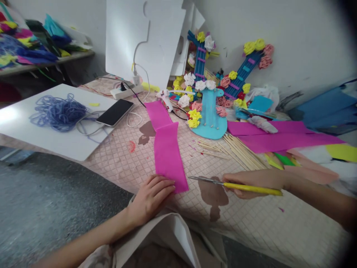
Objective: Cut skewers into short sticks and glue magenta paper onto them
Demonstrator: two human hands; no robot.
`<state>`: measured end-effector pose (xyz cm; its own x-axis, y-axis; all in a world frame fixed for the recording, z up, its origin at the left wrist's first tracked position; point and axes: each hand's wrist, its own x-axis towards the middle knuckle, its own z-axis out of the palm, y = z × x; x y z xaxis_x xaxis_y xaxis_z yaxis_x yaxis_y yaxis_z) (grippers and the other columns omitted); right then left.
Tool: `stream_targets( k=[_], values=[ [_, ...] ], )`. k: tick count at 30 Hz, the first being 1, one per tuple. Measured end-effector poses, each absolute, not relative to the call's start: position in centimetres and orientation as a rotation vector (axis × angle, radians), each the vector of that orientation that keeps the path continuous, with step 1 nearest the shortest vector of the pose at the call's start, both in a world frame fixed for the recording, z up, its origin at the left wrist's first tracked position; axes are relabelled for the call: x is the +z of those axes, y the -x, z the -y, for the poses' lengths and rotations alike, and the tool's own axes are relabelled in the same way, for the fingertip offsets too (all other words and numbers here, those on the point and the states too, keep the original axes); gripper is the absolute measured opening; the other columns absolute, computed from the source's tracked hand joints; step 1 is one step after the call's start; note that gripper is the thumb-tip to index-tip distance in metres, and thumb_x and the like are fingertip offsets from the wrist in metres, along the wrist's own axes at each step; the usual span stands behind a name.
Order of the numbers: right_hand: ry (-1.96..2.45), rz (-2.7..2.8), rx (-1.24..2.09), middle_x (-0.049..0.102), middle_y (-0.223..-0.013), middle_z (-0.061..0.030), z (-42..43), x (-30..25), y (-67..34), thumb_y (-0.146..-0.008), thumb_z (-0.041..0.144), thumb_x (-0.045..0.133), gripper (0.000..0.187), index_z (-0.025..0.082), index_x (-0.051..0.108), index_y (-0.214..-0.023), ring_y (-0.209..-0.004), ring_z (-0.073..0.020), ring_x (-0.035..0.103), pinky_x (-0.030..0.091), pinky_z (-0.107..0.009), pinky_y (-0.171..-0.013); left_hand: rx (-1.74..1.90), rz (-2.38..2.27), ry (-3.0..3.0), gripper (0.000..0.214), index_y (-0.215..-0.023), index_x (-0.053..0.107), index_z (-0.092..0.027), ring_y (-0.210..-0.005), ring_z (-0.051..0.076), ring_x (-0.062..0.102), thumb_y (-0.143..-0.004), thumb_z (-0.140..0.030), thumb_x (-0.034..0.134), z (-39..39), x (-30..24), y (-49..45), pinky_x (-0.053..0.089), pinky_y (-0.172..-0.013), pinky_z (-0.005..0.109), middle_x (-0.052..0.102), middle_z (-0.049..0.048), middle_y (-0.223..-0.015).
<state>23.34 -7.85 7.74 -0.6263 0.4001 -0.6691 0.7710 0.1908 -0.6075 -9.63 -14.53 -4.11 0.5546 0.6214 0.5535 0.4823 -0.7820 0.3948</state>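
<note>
A long magenta strip [169,156], creased across its middle, lies on the patterned tablecloth in front of me. My left hand [154,195] rests flat on its near end, fingers stretched out side by side. In my right hand [248,182] is a pair of scissors [237,186] with a yellow handle, the fingers wrapped round it. The blades point left and look closed, with their tip close to the strip's right edge near its lower corner. Part of the handle is hidden by the hand.
Wooden sticks [245,150] lie beside a turquoise guitar-shaped cutout [212,119] trimmed with paper flowers. A glue gun [166,99] stands behind the strip. Leftward are a phone [115,112] and purple yarn [61,111] on a white board [75,147]. More magenta sheets [267,139] lie right.
</note>
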Motion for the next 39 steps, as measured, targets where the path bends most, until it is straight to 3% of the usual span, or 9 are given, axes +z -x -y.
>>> stream_targets(
  k=[5, 10, 15, 19, 23, 26, 31, 35, 39],
  values=[
    [-1.191, -1.992, -1.514, 0.055, -0.065, 0.0008, 7.7, 8.5, -22.5, -0.076, 0.026, 0.058, 0.003, 0.023, 0.06, -0.076, -0.054, -0.0119, 0.04, 0.031, -0.026, -0.05, 1.058, -0.852, -2.585, 0.026, -0.114, 0.057, -0.017, -0.103, 0.021, 0.058, -0.088, -0.015, 0.055, 14.8, -4.8, 10.2, 0.047, -0.094, 0.042, 0.066, 0.0099, -0.11],
    [-1.164, -2.0, -1.492, 0.055, -0.069, 0.0016, 7.5, 8.5, -22.4, -0.076, 0.024, 0.058, 0.006, 0.021, 0.06, -0.08, -0.058, -0.0107, 0.042, 0.032, -0.025, -0.054, 1.033, -0.807, -2.583, 0.029, -0.117, 0.054, -0.017, -0.107, 0.022, 0.056, -0.089, -0.013, 0.053, 14.7, -4.9, 10.6, 0.045, -0.095, 0.044, 0.064, 0.0106, -0.115],
    [-1.172, -2.056, -1.39, 0.058, -0.074, 0.0001, 7.9, 8.2, -22.6, -0.081, 0.029, 0.056, 0.008, 0.022, 0.055, -0.084, -0.062, -0.0123, 0.046, 0.034, -0.025, -0.056, 1.127, -0.787, -2.471, 0.032, -0.114, 0.053, -0.018, -0.1, 0.022, 0.056, -0.083, -0.015, 0.063, 15.1, -4.4, 10.0, 0.047, -0.089, 0.041, 0.064, 0.0091, -0.105],
    [-1.358, -2.158, -1.226, 0.062, -0.08, -0.0027, 8.3, 7.4, -23.0, -0.082, 0.041, 0.058, 0.022, 0.022, 0.052, -0.091, -0.07, -0.0166, 0.052, 0.037, -0.028, -0.062, 1.31, -0.91, -1.767, 0.017, -0.083, 0.042, -0.02, -0.071, 0.012, 0.047, -0.085, -0.016, 0.059, 15.5, -3.1, 8.8, 0.044, -0.063, 0.026, 0.048, 0.0, -0.078],
    [-1.455, -2.257, -1.178, 0.063, -0.086, -0.0044, 8.8, 6.0, -24.3, -0.081, 0.048, 0.056, 0.032, 0.022, 0.053, -0.099, -0.075, -0.0204, 0.054, 0.039, -0.031, -0.066, 1.168, -0.657, -1.083, 0.026, -0.081, 0.032, -0.021, -0.062, 0.008, 0.037, -0.087, -0.025, 0.057, 15.0, -1.2, 7.5, 0.039, -0.057, 0.022, 0.034, -0.0034, -0.073],
    [-1.491, -2.285, -1.167, 0.063, -0.087, -0.0051, 9.2, 5.4, -25.1, -0.082, 0.049, 0.055, 0.033, 0.021, 0.053, -0.1, -0.077, -0.0212, 0.055, 0.04, -0.031, -0.067, 1.057, -0.516, -0.718, 0.028, -0.081, 0.034, -0.021, -0.059, 0.007, 0.036, -0.086, -0.031, 0.059, 14.6, 0.1, 7.0, 0.037, -0.054, 0.02, 0.031, -0.0042, -0.07],
    [-1.566, -2.246, -1.048, 0.062, -0.088, -0.0047, 9.7, 5.3, -25.4, -0.081, 0.052, 0.056, 0.04, 0.02, 0.05, -0.103, -0.076, -0.0207, 0.055, 0.041, -0.031, -0.067, 0.925, -0.453, -0.274, 0.02, -0.084, 0.041, -0.018, -0.057, 0.005, 0.04, -0.086, -0.023, 0.06, 14.3, 1.2, 6.8, 0.034, -0.052, 0.016, 0.029, -0.0055, -0.067],
    [-1.598, -2.255, -0.999, 0.062, -0.089, -0.0054, 10.0, 5.2, -25.8, -0.082, 0.053, 0.054, 0.041, 0.02, 0.048, -0.104, -0.076, -0.021, 0.056, 0.042, -0.033, -0.068, 0.91, -0.421, -0.196, 0.015, -0.085, 0.048, -0.016, -0.057, 0.005, 0.043, -0.086, -0.026, 0.061, 13.9, 1.5, 6.7, 0.037, -0.054, 0.017, 0.032, -0.0055, -0.065],
    [-1.662, -2.271, -0.974, 0.063, -0.09, -0.0061, 10.6, 5.1, -26.5, -0.084, 0.051, 0.051, 0.037, 0.02, 0.047, -0.104, -0.076, -0.0215, 0.058, 0.043, -0.033, -0.067, 0.991, -0.52, -0.389, 0.025, -0.087, 0.055, -0.015, -0.06, 0.007, 0.048, -0.079, -0.035, 0.068, 13.1, 1.3, 7.5, 0.04, -0.057, 0.019, 0.041, -0.0044, -0.065]
  ],
)
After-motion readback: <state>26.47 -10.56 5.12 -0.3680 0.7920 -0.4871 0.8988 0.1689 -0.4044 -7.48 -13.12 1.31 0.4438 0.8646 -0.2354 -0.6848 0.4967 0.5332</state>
